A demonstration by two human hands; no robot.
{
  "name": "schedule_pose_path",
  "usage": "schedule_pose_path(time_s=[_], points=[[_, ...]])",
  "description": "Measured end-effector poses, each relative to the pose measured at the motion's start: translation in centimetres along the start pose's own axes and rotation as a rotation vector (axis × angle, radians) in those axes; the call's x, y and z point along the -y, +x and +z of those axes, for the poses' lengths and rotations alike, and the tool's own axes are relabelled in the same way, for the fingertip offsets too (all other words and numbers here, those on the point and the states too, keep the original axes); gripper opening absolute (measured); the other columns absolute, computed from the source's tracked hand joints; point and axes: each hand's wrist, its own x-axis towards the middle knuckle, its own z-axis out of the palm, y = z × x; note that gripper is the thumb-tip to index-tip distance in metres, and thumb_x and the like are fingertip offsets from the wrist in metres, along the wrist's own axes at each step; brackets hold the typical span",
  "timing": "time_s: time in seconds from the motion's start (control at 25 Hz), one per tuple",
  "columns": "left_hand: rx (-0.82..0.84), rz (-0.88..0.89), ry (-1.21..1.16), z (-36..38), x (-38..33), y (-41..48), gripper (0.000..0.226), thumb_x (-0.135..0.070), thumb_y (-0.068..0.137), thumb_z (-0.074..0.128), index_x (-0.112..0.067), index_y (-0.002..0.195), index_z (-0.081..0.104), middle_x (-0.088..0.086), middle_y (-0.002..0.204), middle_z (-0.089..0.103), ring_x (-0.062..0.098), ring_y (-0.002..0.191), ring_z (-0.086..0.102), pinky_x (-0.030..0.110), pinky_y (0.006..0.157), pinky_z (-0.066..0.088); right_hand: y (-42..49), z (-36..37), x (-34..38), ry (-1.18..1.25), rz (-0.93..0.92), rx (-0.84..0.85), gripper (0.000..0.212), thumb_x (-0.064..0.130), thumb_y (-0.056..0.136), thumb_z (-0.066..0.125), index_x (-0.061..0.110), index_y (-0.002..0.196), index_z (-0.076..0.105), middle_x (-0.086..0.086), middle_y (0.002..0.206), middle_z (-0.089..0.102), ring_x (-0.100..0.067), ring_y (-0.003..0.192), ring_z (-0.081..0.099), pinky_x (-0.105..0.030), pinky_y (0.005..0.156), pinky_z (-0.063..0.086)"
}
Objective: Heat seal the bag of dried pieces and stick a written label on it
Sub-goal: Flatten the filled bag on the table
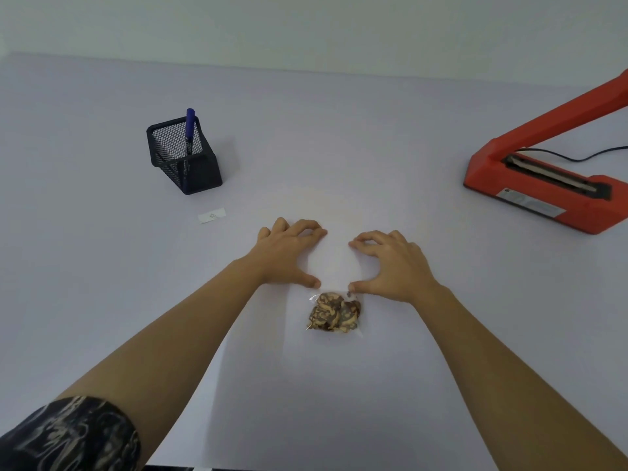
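A clear plastic bag lies flat on the pale table, with brown and tan dried pieces bunched at its near end. My left hand and my right hand rest on the bag's empty upper part, fingers spread, thumbs pressing just above the pieces. A red heat sealer stands at the right with its arm raised. A small white label lies left of my hands. A blue marker stands in a black mesh pen holder.
The sealer's black cable runs off to the right behind it. The table's far edge meets a pale wall. My dark patterned sleeve shows at the bottom left.
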Motion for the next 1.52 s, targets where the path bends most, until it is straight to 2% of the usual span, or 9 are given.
schedule_pose_path(time_s=[0.2,0.32,0.44,0.52,0.72,0.96,1.28,1.44,1.52], points=[[-0.032,-0.016,-0.055,0.4,-0.4,-0.3,0.098,-0.057,0.071,0.067,-0.031,0.148,0.014,-0.011,0.151,0.016,0.024,0.122,0.025,0.038,0.097,0.026,-0.6,1.2,-0.2,0.023,-0.031,-0.041,0.087,0.053,0.07,0.067,0.027,0.143,0.028,0.011,0.144,0.031,-0.017,0.125,0.034,-0.036,0.092,0.032],[-0.164,0.074,-0.2,2.3,-0.3,-1.7,0.068,-0.044,0.081,0.065,-0.035,0.141,0.035,-0.011,0.146,0.031,0.017,0.111,0.029,0.038,0.094,0.03,-1.2,1.7,0.0,0.117,-0.088,-0.096,0.07,0.042,0.072,0.068,0.032,0.135,0.039,0.011,0.136,0.04,-0.014,0.119,0.039,-0.032,0.085,0.026],[-0.244,0.199,-0.267,3.6,0.0,-2.4,0.03,-0.038,0.087,0.061,-0.037,0.116,0.062,-0.016,0.129,0.052,0.012,0.096,0.031,0.034,0.083,0.032,-1.5,1.8,0.3,0.123,-0.139,-0.082,0.038,0.036,0.078,0.065,0.037,0.114,0.057,0.018,0.122,0.054,-0.012,0.109,0.044,-0.031,0.081,0.024],[-0.243,0.214,-0.259,3.9,0.0,-2.4,0.022,-0.038,0.088,0.058,-0.036,0.108,0.067,-0.021,0.119,0.058,0.011,0.091,0.032,0.035,0.079,0.033,-1.7,2.0,0.1,0.114,-0.153,-0.068,0.028,0.038,0.082,0.059,0.039,0.11,0.06,0.022,0.12,0.056,-0.011,0.109,0.044,-0.032,0.081,0.024],[-0.165,0.119,-0.185,3.3,0.1,-2.5,0.039,-0.047,0.09,0.053,-0.044,0.128,0.051,-0.027,0.133,0.046,0.009,0.098,0.027,0.032,0.082,0.027,-1.8,2.1,-0.4,0.08,-0.105,-0.043,0.052,0.053,0.08,0.045,0.041,0.131,0.043,0.025,0.137,0.042,-0.008,0.12,0.035,-0.029,0.083,0.018],[-0.052,-0.007,-0.052,1.6,0.5,-1.8,0.072,-0.068,0.079,0.049,-0.049,0.142,0.019,-0.026,0.148,0.02,0.017,0.109,0.025,0.035,0.087,0.026,-0.9,1.2,-0.7,0.067,-0.038,0.013,0.077,0.059,0.076,0.058,0.042,0.141,0.021,0.026,0.148,0.021,-0.013,0.128,0.021,-0.031,0.09,0.016],[0.026,-0.077,-0.014,0.5,0.2,-0.5,0.105,-0.072,0.068,0.059,-0.037,0.148,0.0,-0.016,0.154,0.004,0.027,0.122,0.022,0.039,0.092,0.023,-0.2,1.2,0.0,-0.024,0.025,0.058,0.1,0.058,0.072,0.059,0.03,0.147,-0.001,0.02,0.155,-0.007,-0.019,0.13,0.015,-0.036,0.091,0.019],[-0.131,0.02,-0.101,1.7,0.3,-1.7,0.087,-0.063,0.077,0.059,-0.043,0.146,0.01,-0.021,0.153,0.012,0.021,0.117,0.025,0.032,0.088,0.02,-0.8,1.4,0.1,-0.009,-0.049,-0.007,0.092,0.052,0.075,0.059,0.035,0.145,0.003,0.018,0.155,-0.001,-0.014,0.127,0.017,-0.032,0.085,0.013],[-0.196,0.083,-0.104,2.5,0.0,-2.5,0.064,-0.054,0.084,0.056,-0.048,0.141,0.026,-0.026,0.15,0.022,0.017,0.111,0.026,0.029,0.082,0.017,-1.2,1.5,0.1,0.027,-0.103,-0.044,0.077,0.046,0.077,0.06,0.037,0.142,0.02,0.018,0.151,0.017,-0.009,0.128,0.02,-0.027,0.082,0.009]])
